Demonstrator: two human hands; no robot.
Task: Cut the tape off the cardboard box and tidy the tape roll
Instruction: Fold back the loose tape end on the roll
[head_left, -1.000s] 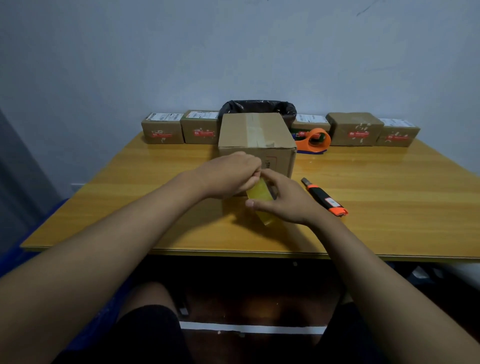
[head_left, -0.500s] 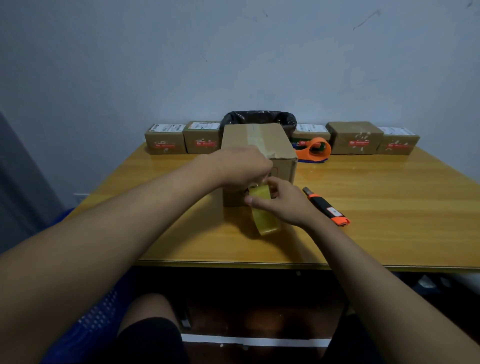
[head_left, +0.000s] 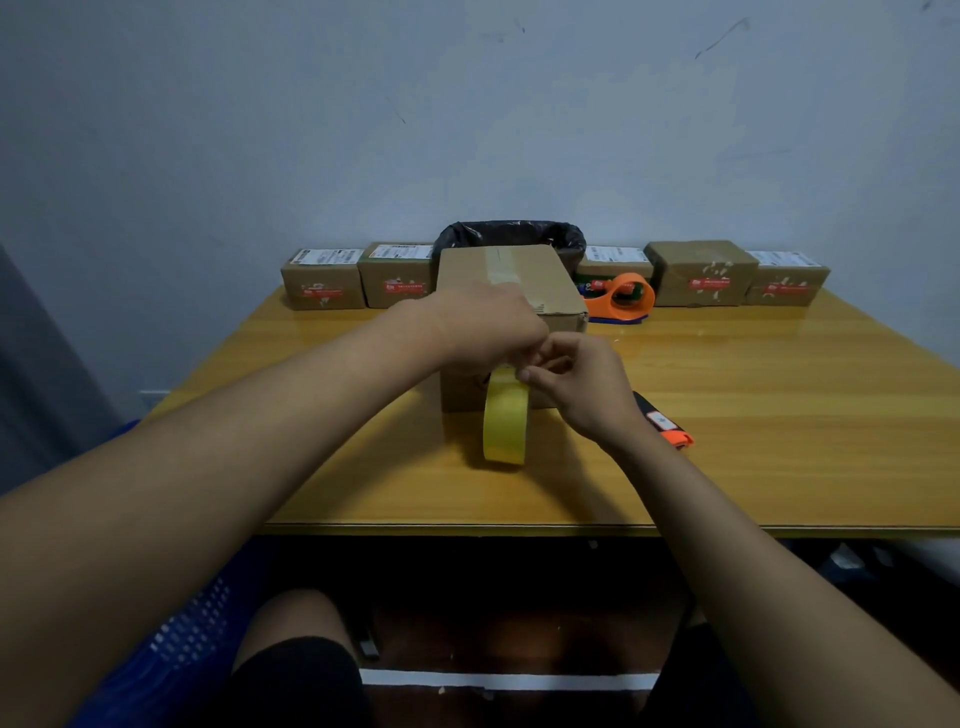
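Note:
A brown cardboard box (head_left: 519, 280) with a tape strip along its top stands in the middle of the wooden table (head_left: 779, 415). In front of it hangs a yellowish strip of tape (head_left: 505, 421), its lower end near the tabletop. My left hand (head_left: 483, 332) and my right hand (head_left: 582, 387) meet at the strip's top end and both pinch it there, against the box's front face. An orange and black utility knife (head_left: 670, 428) lies on the table just right of my right wrist, partly hidden by it.
An orange tape dispenser (head_left: 623, 299) sits behind the box to the right. Several small labelled parcels (head_left: 322, 283) line the table's far edge, and a bin with a black bag (head_left: 511, 236) stands behind the box. The near table edge runs below my forearms.
Both hands have risen from near the table up the box's front. The tape strip now hangs longer below them.

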